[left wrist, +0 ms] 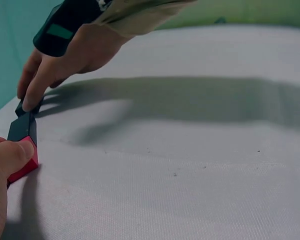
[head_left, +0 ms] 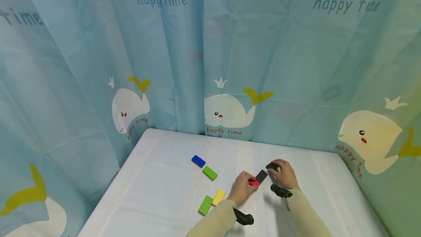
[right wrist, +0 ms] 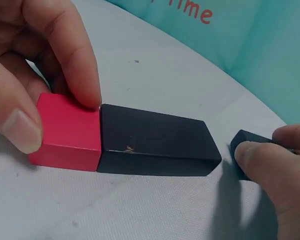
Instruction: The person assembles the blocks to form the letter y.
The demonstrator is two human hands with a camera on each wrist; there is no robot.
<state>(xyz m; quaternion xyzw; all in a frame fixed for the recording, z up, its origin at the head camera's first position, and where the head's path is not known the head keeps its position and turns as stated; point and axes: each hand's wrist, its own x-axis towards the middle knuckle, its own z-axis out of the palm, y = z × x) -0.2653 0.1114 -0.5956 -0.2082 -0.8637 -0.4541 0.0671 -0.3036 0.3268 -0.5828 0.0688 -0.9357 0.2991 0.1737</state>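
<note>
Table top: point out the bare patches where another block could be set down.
Bare cloth lies on the table left of the blue block and green block, and at the right edge past the right hand. Crowded: red block, black block, left hand.

2 green blocks (head_left: 209, 173), 2 black (head_left: 261, 176), 1 blue (head_left: 198, 161), yellow (head_left: 218, 197), red (head_left: 254, 183)

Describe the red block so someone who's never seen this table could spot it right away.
On the white table, look where the two hands meet, right of the scattered blue, green and yellow blocks. The left hand pinches the red block, which sits end to end against a longer black block. It is the only red piece.
</note>
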